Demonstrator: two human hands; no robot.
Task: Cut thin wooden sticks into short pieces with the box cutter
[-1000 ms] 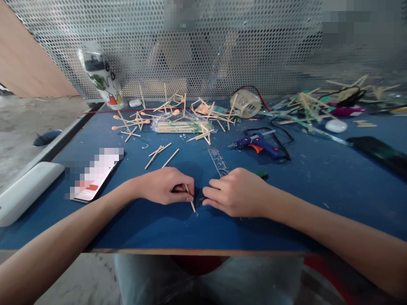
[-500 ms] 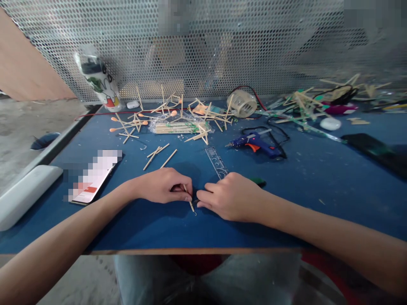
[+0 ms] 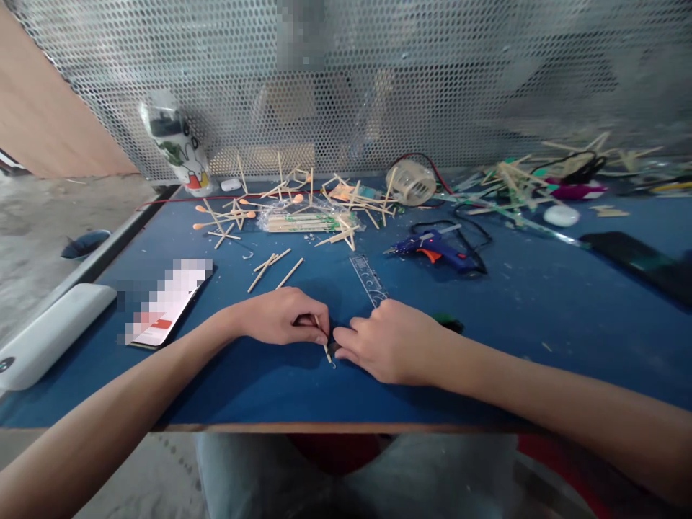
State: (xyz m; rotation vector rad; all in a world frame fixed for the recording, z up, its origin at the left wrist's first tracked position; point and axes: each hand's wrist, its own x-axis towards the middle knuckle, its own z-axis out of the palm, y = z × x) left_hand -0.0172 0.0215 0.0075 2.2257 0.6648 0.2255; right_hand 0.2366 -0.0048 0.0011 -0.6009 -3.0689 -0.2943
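Note:
Near the table's front edge, my left hand (image 3: 289, 317) is closed, pinching a thin wooden stick (image 3: 327, 353) between thumb and fingers. The stick slants down to the blue tabletop, and a small pale curl lies at its lower end. Just to the right, my right hand (image 3: 386, 342) is closed around what looks like a knife; its dark blade (image 3: 333, 348) meets the stick near my left fingertips. Behind the right hand shows a dark green piece (image 3: 448, 322), perhaps the knife's other end. A clear ruler (image 3: 367, 277) lies beyond, partly covered by this hand.
Several loose sticks (image 3: 269, 268) and a phone (image 3: 170, 303) lie left, beside a white case (image 3: 59, 335). Farther back are a bagged stick bundle (image 3: 303, 220), stick frames, a blue glue gun (image 3: 437, 249) with its cord, a bottle (image 3: 181, 155), and a dark phone-like slab (image 3: 638, 263).
The blade shows more plainly against the stick, and my right hand has shifted very slightly. The whole view has tilted a little; both grips stay the same.

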